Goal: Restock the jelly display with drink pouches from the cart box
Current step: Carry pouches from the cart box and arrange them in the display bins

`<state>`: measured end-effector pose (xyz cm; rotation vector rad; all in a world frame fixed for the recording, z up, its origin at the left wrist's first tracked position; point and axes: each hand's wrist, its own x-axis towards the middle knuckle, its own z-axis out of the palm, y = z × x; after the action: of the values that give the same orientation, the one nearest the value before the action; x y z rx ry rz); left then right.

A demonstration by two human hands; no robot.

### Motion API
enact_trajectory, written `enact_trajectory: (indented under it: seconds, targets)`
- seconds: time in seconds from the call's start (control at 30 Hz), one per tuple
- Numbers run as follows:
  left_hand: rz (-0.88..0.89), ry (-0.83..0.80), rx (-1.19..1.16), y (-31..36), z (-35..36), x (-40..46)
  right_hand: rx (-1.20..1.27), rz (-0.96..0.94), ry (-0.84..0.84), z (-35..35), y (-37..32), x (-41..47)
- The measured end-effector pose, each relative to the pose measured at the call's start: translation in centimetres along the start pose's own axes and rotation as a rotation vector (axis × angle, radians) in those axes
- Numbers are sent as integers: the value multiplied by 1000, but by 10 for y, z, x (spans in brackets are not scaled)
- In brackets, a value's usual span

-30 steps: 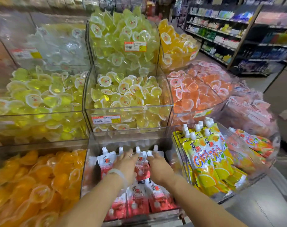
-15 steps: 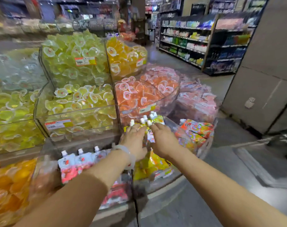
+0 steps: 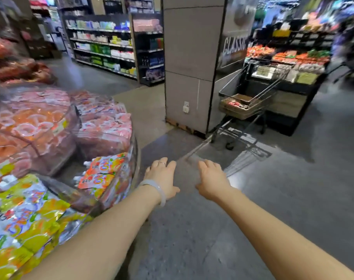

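Both hands are empty right now, left hand (image 3: 162,176) and right hand (image 3: 211,181) with fingers relaxed over the floor. Display (image 3: 103,174) at 9 o'clock looks stocked with pouches; cart box (image 3: 239,106) sits at 1 o'clock, so probably more trips left.

Both hands (image 3: 162,176) (image 3: 212,181) have left the pouches (image 3: 103,172), now empty over floor

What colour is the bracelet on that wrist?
The bracelet on the left wrist is pale, milky white, seen in the head view.
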<state>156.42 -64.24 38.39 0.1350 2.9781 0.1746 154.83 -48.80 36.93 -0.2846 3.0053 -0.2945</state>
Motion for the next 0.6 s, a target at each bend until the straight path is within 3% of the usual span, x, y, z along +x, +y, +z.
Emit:
enact_trajectory:
  seconds: [0.33, 0.6]
  targets:
    - [279, -108, 67, 117, -3, 210, -20, 276, -2, -27, 163, 119]
    - [319, -134, 62, 168, -39, 391, 4, 342, 34, -68, 249, 266]
